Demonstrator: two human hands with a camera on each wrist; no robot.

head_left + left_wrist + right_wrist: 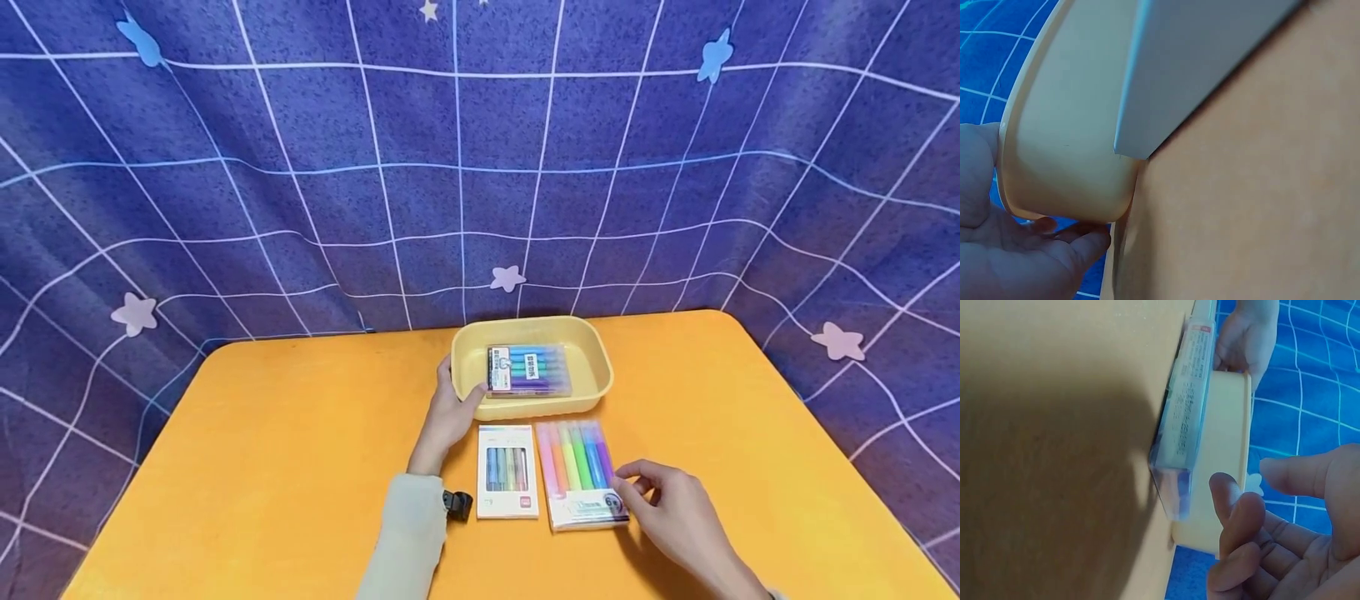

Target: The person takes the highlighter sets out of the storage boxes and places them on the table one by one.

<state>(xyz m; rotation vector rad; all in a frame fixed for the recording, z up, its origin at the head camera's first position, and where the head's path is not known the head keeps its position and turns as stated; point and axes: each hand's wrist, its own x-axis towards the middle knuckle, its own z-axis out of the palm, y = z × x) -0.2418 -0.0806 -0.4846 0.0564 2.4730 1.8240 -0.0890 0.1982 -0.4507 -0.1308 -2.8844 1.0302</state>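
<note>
My left hand [448, 415] grips the left end of a pale yellow plastic basket [540, 407], thumb over the rim and fingers outside. In the left wrist view the fingers lie against the end of the basket [1072, 137]. Inside the basket is a clear pack of blue, green and purple pens [551, 375]. My right hand [667, 504] hovers at the right edge of a clear pack of rainbow highlighters [577, 467]. In the right wrist view its thumb and loosely bent fingers stand apart, with nothing between them, beside the highlighter pack [1185, 406].
A white box of pens [507, 500] with a window lies left of the highlighters, just in front of the basket. All rest on an orange table [300, 467]. A blue curtain [420, 200] with white lines and stars hangs behind the table's back edge.
</note>
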